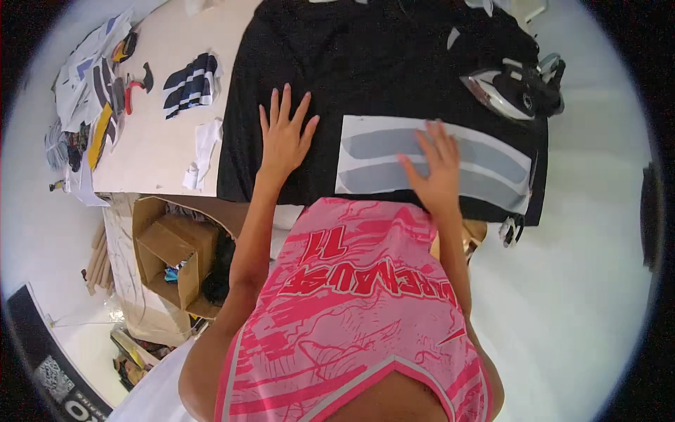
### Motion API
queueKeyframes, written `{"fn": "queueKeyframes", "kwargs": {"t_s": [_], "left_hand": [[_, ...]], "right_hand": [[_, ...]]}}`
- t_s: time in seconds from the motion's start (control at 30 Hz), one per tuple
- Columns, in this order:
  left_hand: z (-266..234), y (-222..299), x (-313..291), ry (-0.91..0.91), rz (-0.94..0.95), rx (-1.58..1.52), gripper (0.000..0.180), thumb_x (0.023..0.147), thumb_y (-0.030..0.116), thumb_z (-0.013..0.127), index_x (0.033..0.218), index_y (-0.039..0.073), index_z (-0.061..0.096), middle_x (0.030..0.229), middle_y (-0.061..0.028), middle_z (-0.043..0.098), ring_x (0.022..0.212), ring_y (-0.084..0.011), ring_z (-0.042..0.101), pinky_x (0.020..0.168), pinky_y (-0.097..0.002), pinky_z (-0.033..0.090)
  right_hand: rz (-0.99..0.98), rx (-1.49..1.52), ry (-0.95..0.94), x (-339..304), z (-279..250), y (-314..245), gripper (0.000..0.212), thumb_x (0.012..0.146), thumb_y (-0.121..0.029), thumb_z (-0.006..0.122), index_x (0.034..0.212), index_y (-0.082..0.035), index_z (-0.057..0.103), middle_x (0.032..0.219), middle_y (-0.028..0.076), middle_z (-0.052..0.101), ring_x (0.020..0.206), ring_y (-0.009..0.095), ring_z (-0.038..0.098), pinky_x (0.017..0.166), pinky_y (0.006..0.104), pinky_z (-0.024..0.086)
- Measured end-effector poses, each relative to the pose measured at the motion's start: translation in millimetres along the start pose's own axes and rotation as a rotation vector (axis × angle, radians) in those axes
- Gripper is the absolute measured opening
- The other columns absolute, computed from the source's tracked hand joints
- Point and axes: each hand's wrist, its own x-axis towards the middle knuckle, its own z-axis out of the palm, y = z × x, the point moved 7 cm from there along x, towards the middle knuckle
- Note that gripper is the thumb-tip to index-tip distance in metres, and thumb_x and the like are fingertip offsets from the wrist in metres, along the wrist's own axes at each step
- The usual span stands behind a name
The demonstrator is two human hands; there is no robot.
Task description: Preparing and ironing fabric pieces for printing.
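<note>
My left hand [283,138] lies flat on a black cloth [351,63] that covers much of the table, its fingers spread and nothing in them. To its right, a white sheet with two curved grey bands [380,184] rests on the cloth near the front edge. On the upper part of that sheet my right hand [439,169] is laid, fingers extended and thumb apart. Beyond the sheet, at the far right, a clothes iron [517,90] sits on the cloth; its silver soleplate edge points left.
At the left of the table [148,151] lie a striped fabric piece [191,86], white scraps [204,151], a red-handled tool [133,91] and a heap of papers [88,84]. Under the table stands an open cardboard box [172,246]. A small grey-and-black object [511,231] hangs by the right front corner.
</note>
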Motion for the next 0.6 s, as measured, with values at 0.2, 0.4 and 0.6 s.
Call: {"fn": "queueKeyframes", "kwargs": {"t_s": [0.2,0.4,0.6], "left_hand": [[-16,-12,-11,0.038,-0.040,-0.041,0.059,0.101,0.044,0.059,0.152,0.017,0.050,0.163,-0.0233,0.034,0.151,-0.0444,0.029,0.119,-0.0660,0.025],[-41,-11,-18,0.067,-0.045,-0.097,0.059,0.102,0.045,0.056,0.154,0.019,0.047,0.165,-0.0214,0.031,0.153,-0.0426,0.026,0.121,-0.0635,0.021],[-53,-4,-15,0.085,-0.054,-0.089,0.059,0.101,0.047,0.056,0.151,0.016,0.051,0.162,-0.0212,0.036,0.152,-0.0414,0.029,0.122,-0.0609,0.021]], "right_hand": [[-0.104,0.079,-0.131,12,13,-73,0.043,0.085,-0.022,0.081,0.124,-0.006,0.070,0.145,0.014,0.059,0.143,0.035,0.047,0.118,0.0543,0.032],[-0.293,0.059,-0.317,14,39,-115,0.053,0.097,-0.034,0.066,0.140,-0.004,0.059,0.162,0.018,0.038,0.151,0.037,0.034,0.122,0.0595,0.023],[-0.336,-0.020,-0.515,10,61,-119,0.072,0.098,-0.036,0.062,0.156,-0.001,0.039,0.166,0.021,0.031,0.155,0.038,0.024,0.125,0.0590,0.011]]}}
